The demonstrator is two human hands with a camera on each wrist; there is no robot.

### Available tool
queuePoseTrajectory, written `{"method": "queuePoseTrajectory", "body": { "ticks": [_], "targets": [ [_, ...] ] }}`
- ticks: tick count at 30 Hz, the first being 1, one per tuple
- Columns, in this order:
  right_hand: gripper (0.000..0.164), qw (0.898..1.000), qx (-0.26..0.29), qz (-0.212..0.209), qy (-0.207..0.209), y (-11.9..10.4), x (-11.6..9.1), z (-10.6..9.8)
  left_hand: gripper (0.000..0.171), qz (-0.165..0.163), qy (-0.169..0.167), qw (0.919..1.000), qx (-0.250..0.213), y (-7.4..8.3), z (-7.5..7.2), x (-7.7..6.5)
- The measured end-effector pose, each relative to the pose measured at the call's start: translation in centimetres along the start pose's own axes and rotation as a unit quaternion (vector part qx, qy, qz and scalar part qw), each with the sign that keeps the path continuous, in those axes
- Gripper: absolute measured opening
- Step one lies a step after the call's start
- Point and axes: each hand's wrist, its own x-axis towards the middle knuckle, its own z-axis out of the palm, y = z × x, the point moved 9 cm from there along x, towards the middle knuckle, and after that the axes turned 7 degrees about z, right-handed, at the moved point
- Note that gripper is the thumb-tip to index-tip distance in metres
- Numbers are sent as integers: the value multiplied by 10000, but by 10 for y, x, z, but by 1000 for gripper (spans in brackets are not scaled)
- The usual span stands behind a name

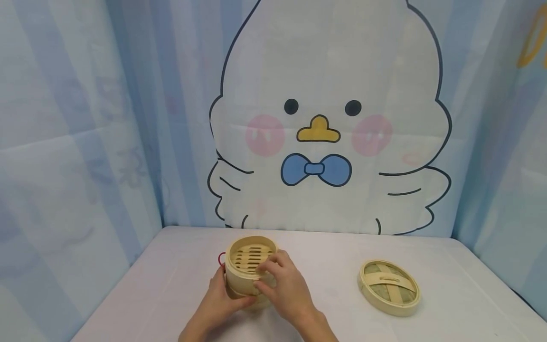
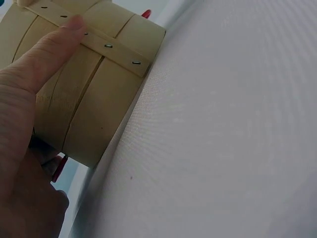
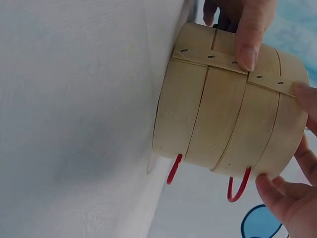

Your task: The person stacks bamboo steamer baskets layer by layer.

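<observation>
Two bamboo steamer baskets (image 1: 239, 281) stand stacked on the table, the upper one showing its slatted floor. My left hand (image 1: 217, 300) holds the stack from the left, its thumb pressed across the front near the seam between the tiers. At the upper rim, my right hand (image 1: 291, 289) grips with its thumb outside and fingertips over the edge. The right wrist view shows the stack (image 3: 223, 111) side-on, with stapled bands and red loops (image 3: 241, 184). In the left wrist view, the left thumb lies on the steamer wall (image 2: 106, 106).
A round bamboo steamer lid (image 1: 390, 288) with a woven top and strap handle lies to the right on the white-covered table (image 1: 325, 266). Behind the table hangs a curtain (image 1: 192, 142) with a cartoon bird, and printed cloth flanks both sides.
</observation>
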Motion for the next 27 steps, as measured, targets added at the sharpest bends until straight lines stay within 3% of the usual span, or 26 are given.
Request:
{"method": "queuePoseTrajectory", "body": {
  "ticks": [16, 27],
  "targets": [
    [27, 9995, -209, 73, 205, -8, -1, 2, 119, -159, -50, 9998, 109, -2, -1, 1],
    [25, 9994, -274, 201, -8, -6, -1, 4, 118, -197, -94, 9998, 50, -3, 0, 2]
  ]
}}
